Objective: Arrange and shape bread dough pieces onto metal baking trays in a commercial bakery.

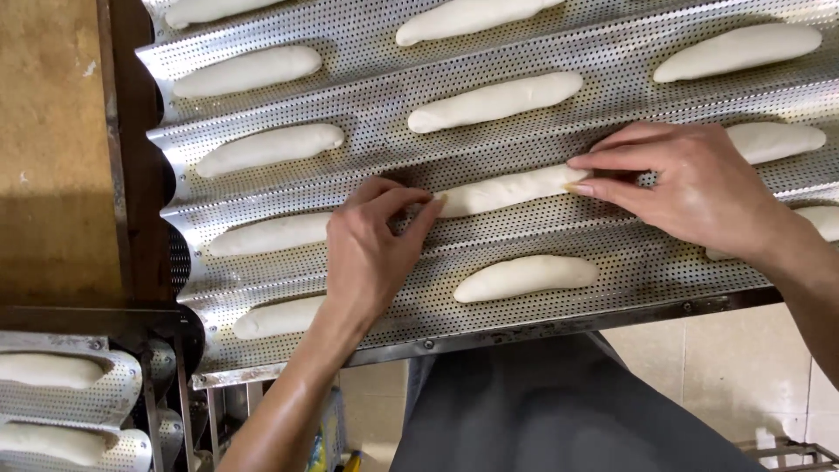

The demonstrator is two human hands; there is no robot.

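On perforated tray (612, 262), dough (hands (371, 253) pinching) (507, 190)

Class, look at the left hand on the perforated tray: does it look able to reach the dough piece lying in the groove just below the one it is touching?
Probably yes. The left hand touches one end of the held dough piece, and the lower dough piece lies in the next groove of the tray, uncovered, with nothing between them. The right hand is on the other end.

Pale, long dough piece (507, 190), lying lengthwise in a perforated tray (367, 92) groove, seemingly unbaked.
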